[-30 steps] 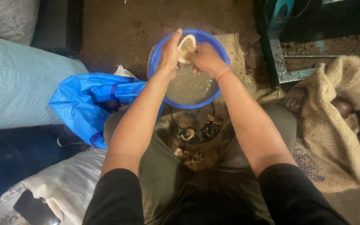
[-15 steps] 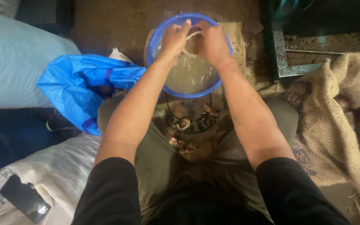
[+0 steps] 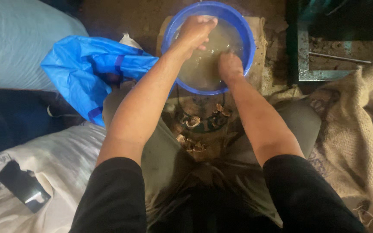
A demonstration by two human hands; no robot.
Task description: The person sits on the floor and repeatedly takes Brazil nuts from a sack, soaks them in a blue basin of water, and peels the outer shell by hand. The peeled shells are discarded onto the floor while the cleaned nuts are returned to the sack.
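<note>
Fingers: left hand (image 3: 195,30) curled, grip unclear; right hand (image 3: 229,67) sunk in murky water, blue basin (image 3: 249,41); rinsing stage; lifting needs care against spills

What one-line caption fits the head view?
Both hands, left and right, dip into a blue basin of murky water.

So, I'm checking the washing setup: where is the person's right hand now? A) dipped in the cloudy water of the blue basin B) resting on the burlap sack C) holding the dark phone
A: the right hand is dipped in the murky water of the blue basin.
</note>
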